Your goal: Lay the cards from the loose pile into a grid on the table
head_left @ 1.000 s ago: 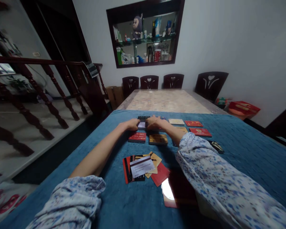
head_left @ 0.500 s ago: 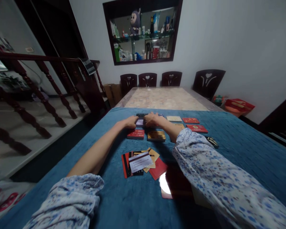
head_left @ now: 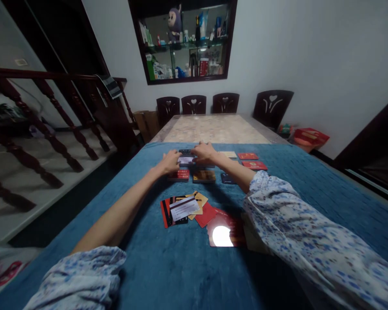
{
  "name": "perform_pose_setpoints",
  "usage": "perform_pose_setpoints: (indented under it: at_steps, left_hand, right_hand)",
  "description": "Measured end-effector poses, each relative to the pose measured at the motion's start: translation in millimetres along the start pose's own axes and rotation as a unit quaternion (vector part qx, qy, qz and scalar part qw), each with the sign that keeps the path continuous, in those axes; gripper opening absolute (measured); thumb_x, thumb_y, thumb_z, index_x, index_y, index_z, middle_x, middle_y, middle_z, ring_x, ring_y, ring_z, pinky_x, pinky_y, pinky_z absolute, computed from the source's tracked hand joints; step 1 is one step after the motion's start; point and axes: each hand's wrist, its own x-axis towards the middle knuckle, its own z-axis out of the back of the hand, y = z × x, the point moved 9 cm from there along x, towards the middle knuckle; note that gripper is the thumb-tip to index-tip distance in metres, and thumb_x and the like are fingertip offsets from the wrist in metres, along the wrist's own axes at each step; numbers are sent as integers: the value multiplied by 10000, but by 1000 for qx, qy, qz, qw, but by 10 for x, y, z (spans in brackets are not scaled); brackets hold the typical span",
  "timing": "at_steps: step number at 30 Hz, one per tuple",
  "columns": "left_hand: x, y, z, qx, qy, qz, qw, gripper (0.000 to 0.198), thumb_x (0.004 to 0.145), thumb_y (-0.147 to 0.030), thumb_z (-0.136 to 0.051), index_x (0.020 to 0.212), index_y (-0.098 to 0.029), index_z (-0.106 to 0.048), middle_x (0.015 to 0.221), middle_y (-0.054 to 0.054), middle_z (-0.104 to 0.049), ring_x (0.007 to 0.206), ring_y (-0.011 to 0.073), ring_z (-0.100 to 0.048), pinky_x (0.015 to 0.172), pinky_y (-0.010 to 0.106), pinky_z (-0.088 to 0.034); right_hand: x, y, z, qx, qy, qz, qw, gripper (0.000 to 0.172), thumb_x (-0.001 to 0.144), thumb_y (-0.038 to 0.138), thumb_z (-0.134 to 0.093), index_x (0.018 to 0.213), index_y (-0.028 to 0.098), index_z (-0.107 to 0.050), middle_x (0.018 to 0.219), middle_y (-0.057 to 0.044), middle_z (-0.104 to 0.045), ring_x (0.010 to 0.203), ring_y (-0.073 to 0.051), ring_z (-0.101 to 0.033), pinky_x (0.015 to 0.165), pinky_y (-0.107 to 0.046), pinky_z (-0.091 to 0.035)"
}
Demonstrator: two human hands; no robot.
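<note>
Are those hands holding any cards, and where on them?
It can't be told. The left hand is near the left end of the pale card stack, the right hand near its right end, but no clear grip shows.

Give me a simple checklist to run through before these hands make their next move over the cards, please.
1. Pale card stack in sight between the hands: ok, its top shows.
2. Left hand clear of that stack: cannot tell; the fingertips are right at its edge.
3. Right hand free of cards: cannot tell; its underside is hidden.
4. Red stack and gold stack kept separate: ok, a narrow gap shows.
5. Loose cards squared up: not ok; they lie fanned and overlapping.
6. Shiny red piece free of glare: not ok; a bright spot covers part of it.
</note>
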Motion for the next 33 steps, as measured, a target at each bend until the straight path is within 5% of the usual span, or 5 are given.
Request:
perform_pose_setpoints:
  at_steps: [10, 23, 33]
  left_hand:
    - [-368, -324, 157, -46, -109, -27, 993, 356, 848, -131, -494, 1164, -159, -656, 1250, 133, -606, 1183, 295, -509, 975, 476, -402]
    - [-880, -816, 125, -78, -133, -92, 984, 308, 863, -103, -483, 1082, -172, -689, 1172, 109, -640, 1118, 259, -542, 953, 442, -372]
    - [-1337, -1442, 66, -115, -120, -173, 971, 265, 885, -140, -507, 1082, -180, -680, 1152, 121, -654, 1084, 257, -542, 937, 463, -379]
  right_hand:
    - [-474, 49, 127, 17, -72, 17, 997, 262, 897, 237, -484, 1002, 192, -720, 1115, -132, -702, 1125, -314, -450, 850, -404, -300]
    - [-1190, 118, 33, 25, -95, 37, 994, 263, 933, 233, -457, 932, 198, -717, 1021, -108, -726, 1057, -277, -453, 817, -390, -260]
    - [-1995, 94, -129, 45, -147, 58, 986, 176, 924, 233, -533, 900, 216, -706, 908, -74, -712, 1000, -244, -506, 849, -382, -276]
